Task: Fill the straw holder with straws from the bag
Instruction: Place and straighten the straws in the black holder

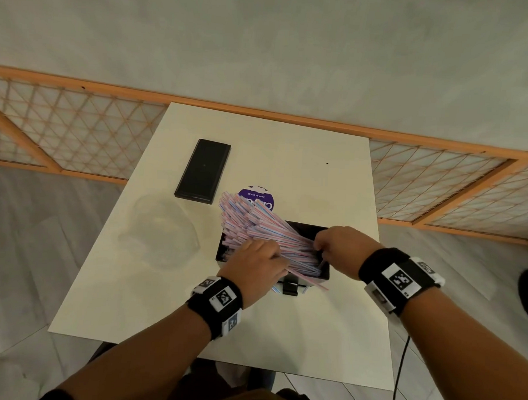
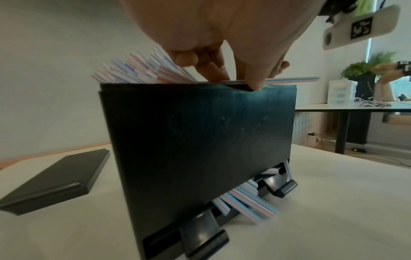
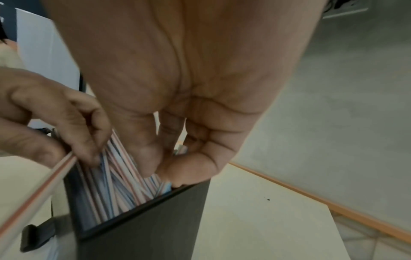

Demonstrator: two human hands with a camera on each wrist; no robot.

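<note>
A black straw holder (image 1: 322, 276) stands open-topped on the white table (image 1: 290, 134). A thick bundle of pink-and-blue striped straws (image 1: 255, 220) lies slanted in it, with the far ends fanning out over its left rim. My left hand (image 1: 275, 254) grips the bundle near its middle; its fingers (image 2: 222, 73) reach down at the holder (image 2: 200, 140) rim. My right hand (image 1: 319, 244) pinches the near ends of the straws (image 3: 115, 184) inside the holder (image 3: 144, 228), thumb against fingers (image 3: 144, 158). A few straws (image 2: 244, 202) poke out of the bottom slot.
The holder's black lid (image 1: 203, 170) lies flat at the back left of the table. A crumpled clear plastic bag (image 1: 161, 231) sits left of the holder. A round purple label (image 1: 257, 196) shows behind the straws. A wooden lattice screen (image 1: 78, 131) runs behind the table.
</note>
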